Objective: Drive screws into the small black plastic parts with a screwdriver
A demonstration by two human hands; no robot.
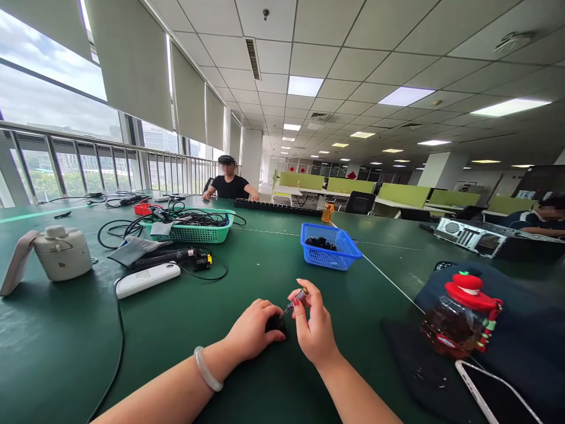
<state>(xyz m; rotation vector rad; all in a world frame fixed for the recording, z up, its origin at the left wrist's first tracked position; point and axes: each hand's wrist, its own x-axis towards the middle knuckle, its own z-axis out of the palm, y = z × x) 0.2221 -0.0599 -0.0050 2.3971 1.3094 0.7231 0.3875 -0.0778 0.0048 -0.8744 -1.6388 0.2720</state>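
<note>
My left hand (258,330) is closed around a small black part (276,323) on the green table, its kind mostly hidden by my fingers. A small screwdriver (296,300) is pinched between the thumb and fingers of my right hand (312,327). It slants down to the left, its tip at the black part; whether it touches a screw is too small to tell. Beyond my hands stands a blue basket (335,259) with several small black pieces (321,242) inside.
At left are a green basket (198,235) of cables, a white power strip (148,279) and a cream flask (64,253). At right are a red-lidded jar (454,327), a phone (497,394) and a metal case (472,235). A person (228,185) sits across the table (247,265).
</note>
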